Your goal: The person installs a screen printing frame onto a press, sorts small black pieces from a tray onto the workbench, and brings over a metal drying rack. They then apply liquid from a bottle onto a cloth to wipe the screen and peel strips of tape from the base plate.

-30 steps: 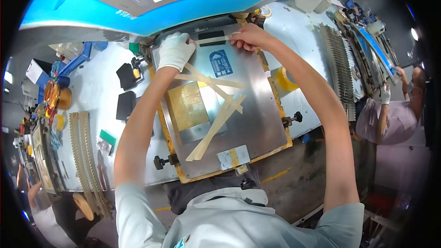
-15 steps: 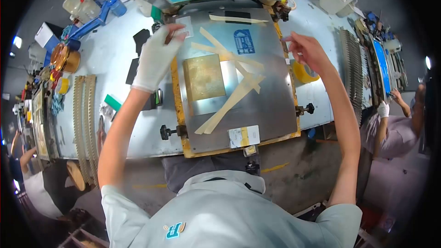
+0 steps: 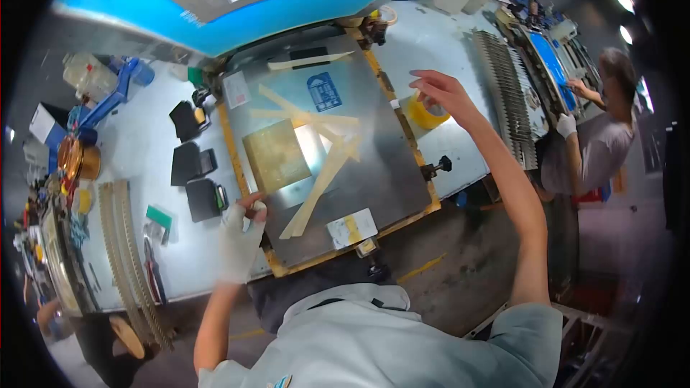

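My left hand (image 3: 243, 233), in a white glove with bare fingertips, is at the left front edge of the metal plate (image 3: 388, 187). Its fingers are bent and somewhat apart, with nothing visible in them; the hand covers the spot below. My right hand (image 3: 440, 92) hangs over the right side, fingers loosely stretched and holding nothing, beside a roll of yellow tape (image 3: 429, 113). On the plate lie a brassy square sheet (image 3: 277, 154), crossed strips of masking tape (image 3: 316, 183), a blue patterned piece (image 3: 323, 92) and a white card with yellow tape (image 3: 352, 228).
A blue-framed screen (image 3: 180, 25) rises behind the plate. A black knob (image 3: 438, 167) juts out at right. Black boxes (image 3: 205, 200), a green piece (image 3: 158, 215) and toothed strips (image 3: 118, 244) lie left. A co-worker (image 3: 596, 136) stands at far right.
My left hand has moved down from the plate's upper left to its left front edge. My right hand stays raised near the tape roll. The view has turned, showing more of the screen.
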A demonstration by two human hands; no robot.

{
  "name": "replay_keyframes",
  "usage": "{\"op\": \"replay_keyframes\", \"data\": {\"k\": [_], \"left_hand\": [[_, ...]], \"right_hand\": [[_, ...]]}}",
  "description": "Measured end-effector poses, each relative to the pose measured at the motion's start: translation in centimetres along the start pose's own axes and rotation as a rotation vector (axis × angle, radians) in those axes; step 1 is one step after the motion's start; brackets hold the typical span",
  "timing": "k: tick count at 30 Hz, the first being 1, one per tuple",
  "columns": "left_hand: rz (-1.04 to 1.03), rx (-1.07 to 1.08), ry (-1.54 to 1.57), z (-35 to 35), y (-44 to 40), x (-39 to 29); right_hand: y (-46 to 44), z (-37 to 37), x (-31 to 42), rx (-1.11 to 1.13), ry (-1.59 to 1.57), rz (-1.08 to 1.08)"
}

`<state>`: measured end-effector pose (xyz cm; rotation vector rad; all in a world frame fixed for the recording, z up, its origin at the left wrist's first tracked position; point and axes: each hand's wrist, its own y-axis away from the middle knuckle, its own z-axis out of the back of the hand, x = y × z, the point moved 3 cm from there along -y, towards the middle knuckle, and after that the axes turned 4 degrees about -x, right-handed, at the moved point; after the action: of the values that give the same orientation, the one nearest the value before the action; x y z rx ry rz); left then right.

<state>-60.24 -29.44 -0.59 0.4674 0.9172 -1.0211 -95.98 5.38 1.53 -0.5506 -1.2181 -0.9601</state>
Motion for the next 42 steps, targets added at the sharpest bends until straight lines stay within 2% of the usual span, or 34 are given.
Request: {"op": "replay_keyframes", "data": {"k": [4, 8, 10, 14, 15, 17, 19, 22, 24, 25, 26, 27, 28, 29, 30, 32, 35, 37, 39, 42], "left_hand": [[0.021, 0.031, -0.005, -1.4, -0.1, 0.4], [0.079, 0.053, 0.052, -2.4, -0.3, -0.7], [0.115, 0.037, 0.037, -2.9, -0.3, -1.2], [0.018, -0.058, -0.062, -3.4, -0.5, -1.4], [0.037, -0.113, 0.008, -3.8, -0.3, -1.3], [-0.013, -0.108, -0.031, -3.8, -0.3, -1.3], [0.002, -0.120, -0.042, -4.0, -0.2, -1.1], [0.014, -0.147, -0.093, -3.9, -0.1, -0.7], [0.163, -0.139, 0.083, -3.8, -0.3, 0.0], [0.265, -0.134, 0.198, -3.6, -0.4, -0.3], [0.258, -0.165, 0.258, -2.8, -0.4, -0.9], [0.254, -0.199, 0.320, -1.6, 0.0, -1.5], [0.251, -0.232, 0.379, -0.2, 0.5, -1.4], [0.155, -0.165, 0.252, 1.4, 1.0, -0.3], [0.203, -0.188, 0.647, 2.2, 2.5, -1.4], [0.364, -0.199, 1.191, 3.8, 5.4, -5.2], [0.807, -0.324, 1.192, 3.0, 9.9, -2.6], [0.680, -0.031, 0.733, 1.8, 12.8, 1.5], [0.644, 0.021, 0.553, 0.2, 13.2, 3.4], [0.715, -0.059, 0.557, -0.9, 12.5, 3.2]], "right_hand": [[-4.2, 2.7, -2.3, -0.129, 0.177, 0.031], [-9.3, 4.1, -4.9, -0.188, 0.189, 0.083], [-13.0, 4.8, -6.7, -0.238, 0.131, 0.052], [-18.9, 3.9, -8.5, -0.314, 0.016, 0.056], [-19.8, 3.6, -8.1, -0.322, 0.005, 0.063], [-22.3, 3.6, -6.8, -0.332, -0.172, 0.136], [-22.6, 4.1, -1.2, -0.409, -0.576, 0.258], [-24.1, 5.3, 5.0, -0.271, -0.837, 0.493], [-23.3, 2.3, 6.1, -0.034, -0.912, 0.689], [-19.7, -1.4, 9.0, -0.219, -1.014, 0.538], [-18.7, -1.4, 9.1, -0.262, -1.096, 0.384], [-17.9, -1.5, 9.1, -0.240, -1.097, 0.410], [-16.7, -1.5, 8.8, -0.165, -0.938, 0.386], [-15.3, -1.3, 8.2, -0.119, -0.866, 0.351], [-13.9, -1.2, 7.7, -0.073, -0.793, 0.320], [-13.3, -0.5, 4.7, 0.055, -0.885, 0.227], [-11.1, 0.6, 3.9, -0.094, -0.599, 0.126], [-13.0, 2.4, 2.5, -0.158, -0.566, 0.071], [-16.8, 4.4, 0.1, -0.285, -0.653, 0.004], [-24.0, 6.3, -3.3, -0.338, -0.730, -0.077]]}}
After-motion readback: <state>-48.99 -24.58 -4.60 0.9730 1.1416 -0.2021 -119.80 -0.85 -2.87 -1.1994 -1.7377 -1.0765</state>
